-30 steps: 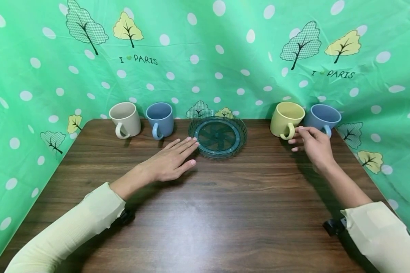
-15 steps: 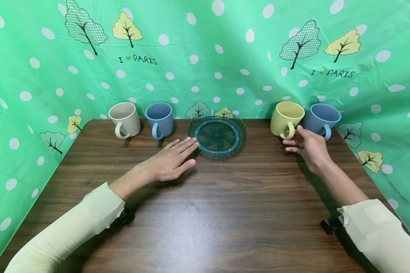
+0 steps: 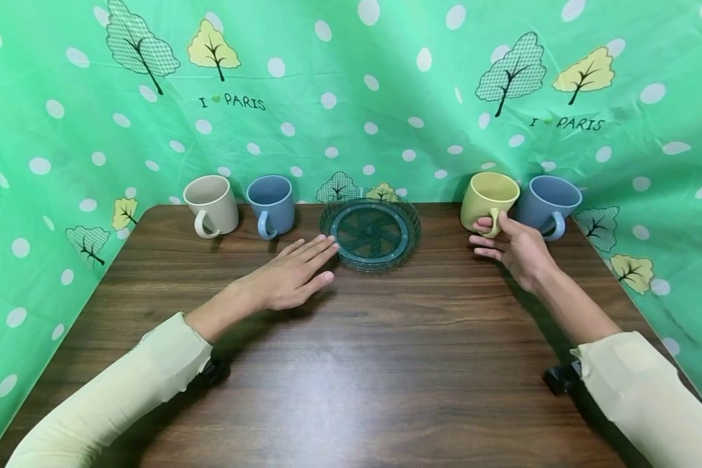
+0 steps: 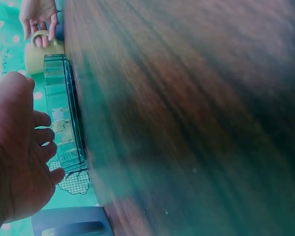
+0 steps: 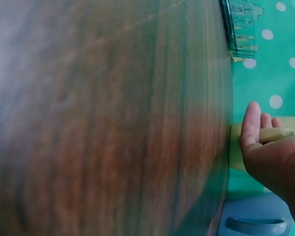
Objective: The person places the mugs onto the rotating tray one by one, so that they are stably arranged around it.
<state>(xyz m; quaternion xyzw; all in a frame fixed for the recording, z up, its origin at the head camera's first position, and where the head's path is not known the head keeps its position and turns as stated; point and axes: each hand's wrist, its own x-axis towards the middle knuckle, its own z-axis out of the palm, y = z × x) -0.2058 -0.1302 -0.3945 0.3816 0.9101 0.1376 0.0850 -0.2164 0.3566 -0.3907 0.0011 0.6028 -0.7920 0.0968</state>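
Observation:
In the head view my left hand point(image 3: 289, 276) lies with fingers straight, its fingertips at the near left rim of a round, see-through dark green dish point(image 3: 370, 235) with fluted walls. I cannot tell whether the fingertips touch it. At the right, my right hand point(image 3: 523, 250) holds the handle of a yellow mug point(image 3: 488, 195), a finger through the loop and the thumb on top. The other fingers stick out below the handle. The yellow mug stands upright. In the right wrist view the hand point(image 5: 275, 152) covers part of that mug.
A blue mug point(image 3: 552, 195) stands close to the yellow one's right. Further left are another blue mug point(image 3: 275, 201) and an off-white mug point(image 3: 213, 201). All stand along the back of the brown wooden table point(image 3: 351, 364), before a green dotted curtain point(image 3: 351, 84).
My right hand has moved left, from beside the yellow mug's handle to a hold on it, with a finger now through the loop. My left hand stays at the green dish.

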